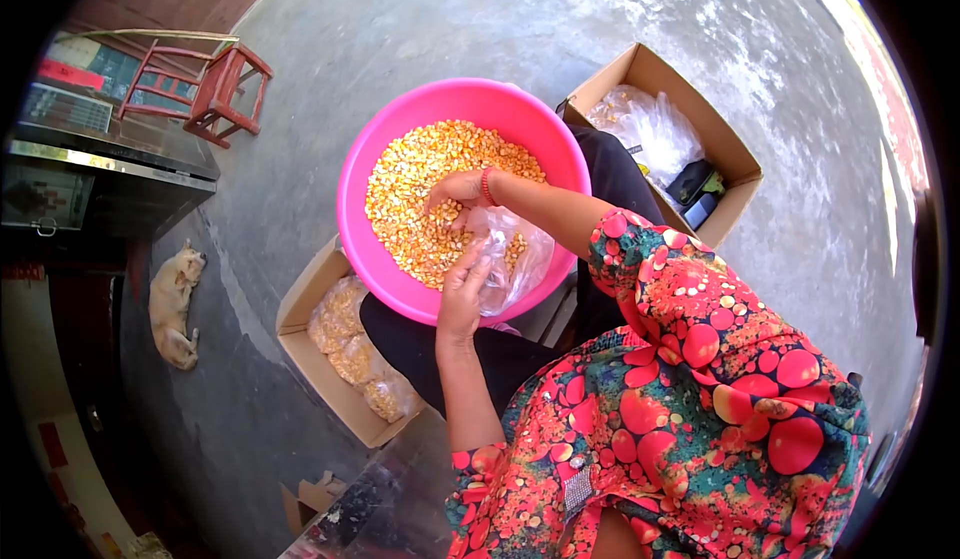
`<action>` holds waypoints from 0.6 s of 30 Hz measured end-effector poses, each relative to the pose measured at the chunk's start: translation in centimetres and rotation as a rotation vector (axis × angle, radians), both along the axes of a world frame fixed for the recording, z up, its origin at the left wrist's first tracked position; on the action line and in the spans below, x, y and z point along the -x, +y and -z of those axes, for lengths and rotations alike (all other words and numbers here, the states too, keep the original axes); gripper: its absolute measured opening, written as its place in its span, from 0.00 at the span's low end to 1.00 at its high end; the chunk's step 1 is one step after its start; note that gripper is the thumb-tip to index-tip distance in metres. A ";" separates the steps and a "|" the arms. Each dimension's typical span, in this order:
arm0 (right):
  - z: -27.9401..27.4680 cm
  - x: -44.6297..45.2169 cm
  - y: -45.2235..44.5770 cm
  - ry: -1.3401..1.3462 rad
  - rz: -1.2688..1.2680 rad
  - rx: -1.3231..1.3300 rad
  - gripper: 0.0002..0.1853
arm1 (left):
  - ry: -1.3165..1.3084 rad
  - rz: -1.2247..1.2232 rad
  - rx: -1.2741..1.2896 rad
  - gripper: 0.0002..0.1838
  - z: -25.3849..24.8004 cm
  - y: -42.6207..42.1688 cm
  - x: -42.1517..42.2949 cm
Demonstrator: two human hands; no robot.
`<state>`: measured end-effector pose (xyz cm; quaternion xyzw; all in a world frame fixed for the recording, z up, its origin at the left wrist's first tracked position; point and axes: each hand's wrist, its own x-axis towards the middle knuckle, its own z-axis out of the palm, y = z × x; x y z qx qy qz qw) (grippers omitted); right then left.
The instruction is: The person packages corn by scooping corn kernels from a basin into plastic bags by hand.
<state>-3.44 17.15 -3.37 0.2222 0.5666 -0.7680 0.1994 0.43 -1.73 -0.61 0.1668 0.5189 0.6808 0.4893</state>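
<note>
From my remote seat I see the left hand (466, 277) pinching the rim of a clear plastic bag (520, 271), which hangs over the near side of a pink tub (470, 90). The right hand (456, 191), with a red bracelet (487, 187) at its wrist, dips into the corn kernels (415, 164) beside the bag's mouth, fingers curled; I cannot tell whether it grips any. The kernels are spread across the tub's bottom, and black trousers (455, 359) show just beyond its rim. On the left, next to the tub, I have a cardboard box (305, 344) holding filled bags of kernels (355, 344). To the right, another carton (735, 159) contains crumpled clear bags (660, 134) and a dark pouch (692, 183). Farther out on the concrete floor (330, 39), a pale dog (172, 304) lies on its side, with a red wooden chair (215, 94) near a black cabinet (120, 154).
</note>
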 end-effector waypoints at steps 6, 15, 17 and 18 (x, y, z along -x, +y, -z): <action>-6.2 -1.0 1.5 0.209 -0.003 0.176 0.13 | -0.154 -0.259 -0.010 0.16 -2.0 0.5 0.4; -11.7 -6.7 -0.1 0.285 -0.200 -0.041 0.12 | -0.210 -0.524 -0.117 0.17 -1.9 0.4 0.7; -10.3 -7.4 -0.5 0.490 -0.514 -0.622 0.13 | -0.208 -0.341 -0.270 0.17 0.1 -0.7 1.6; -9.5 -7.6 -0.8 0.503 -0.538 -0.647 0.13 | -0.208 -0.340 -0.270 0.17 -0.5 -0.4 1.3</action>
